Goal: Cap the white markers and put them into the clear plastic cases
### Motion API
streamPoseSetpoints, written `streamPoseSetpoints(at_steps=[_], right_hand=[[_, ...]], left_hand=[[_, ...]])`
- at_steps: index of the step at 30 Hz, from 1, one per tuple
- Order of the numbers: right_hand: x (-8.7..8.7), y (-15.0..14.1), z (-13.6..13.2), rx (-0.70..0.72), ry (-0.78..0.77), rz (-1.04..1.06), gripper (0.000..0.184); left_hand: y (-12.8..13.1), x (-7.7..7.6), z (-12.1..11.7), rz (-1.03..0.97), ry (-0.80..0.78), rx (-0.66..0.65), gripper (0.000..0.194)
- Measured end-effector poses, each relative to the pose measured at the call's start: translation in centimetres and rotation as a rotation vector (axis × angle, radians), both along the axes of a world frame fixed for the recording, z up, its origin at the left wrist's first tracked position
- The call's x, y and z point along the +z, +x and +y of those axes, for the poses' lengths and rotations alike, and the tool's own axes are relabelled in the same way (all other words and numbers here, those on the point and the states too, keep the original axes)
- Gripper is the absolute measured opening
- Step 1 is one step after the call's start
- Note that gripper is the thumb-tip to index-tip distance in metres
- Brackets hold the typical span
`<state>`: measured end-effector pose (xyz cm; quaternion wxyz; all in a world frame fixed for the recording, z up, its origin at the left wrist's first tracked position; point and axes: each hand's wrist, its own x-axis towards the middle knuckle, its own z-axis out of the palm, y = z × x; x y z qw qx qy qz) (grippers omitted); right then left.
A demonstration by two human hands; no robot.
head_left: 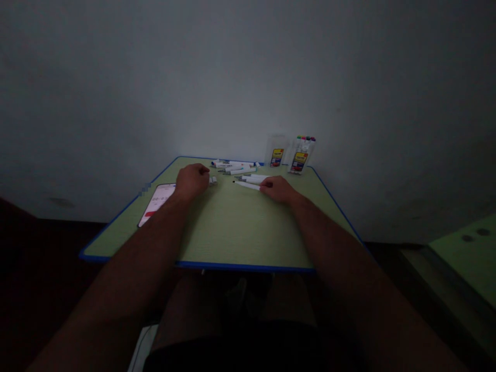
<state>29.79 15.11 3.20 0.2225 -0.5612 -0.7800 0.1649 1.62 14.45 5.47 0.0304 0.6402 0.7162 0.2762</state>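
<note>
My right hand [277, 189] is closed around the back end of a white marker [248, 185]. The marker's dark tip is bare and points left, low over the table or lying on it. Just behind it lie more white markers [253, 178] with their dark tips uncovered. To the left, my left hand [192, 181] is closed with its fingers curled, and what it may hold is hidden. Small whitish pieces that look like marker caps [213, 180] sit by its fingers. Farther back is a loose group of white markers [236, 168], some capped and some not.
A clear plastic case [276, 157] with a yellow label stands near the back edge. Right of it is a second case [299, 159], holding several markers with coloured ends. A lit phone [157, 201] lies beside my left forearm. The green table [232, 232] has blue edging and meets a wall.
</note>
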Motion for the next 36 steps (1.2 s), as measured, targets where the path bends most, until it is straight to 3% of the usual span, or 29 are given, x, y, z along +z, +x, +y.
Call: streamPoseSetpoints(at_steps=[7,28,36], right_hand=[[-0.1,0.8,0.4,0.0,-0.062,0.152,0.019],[-0.2,1.6,0.8,-0.056,-0.124,0.251,0.025],[-0.5,3.4,1.5,-0.194,-0.115,0.361,0.022]], left_hand=[[-0.1,-0.3,0.1,-0.008,0.011,-0.015,0.033],[0.0,-0.8,0.5,0.025,0.01,-0.032,0.033],[0.0,-1.0,0.3,-0.001,0.009,-0.051,0.031]])
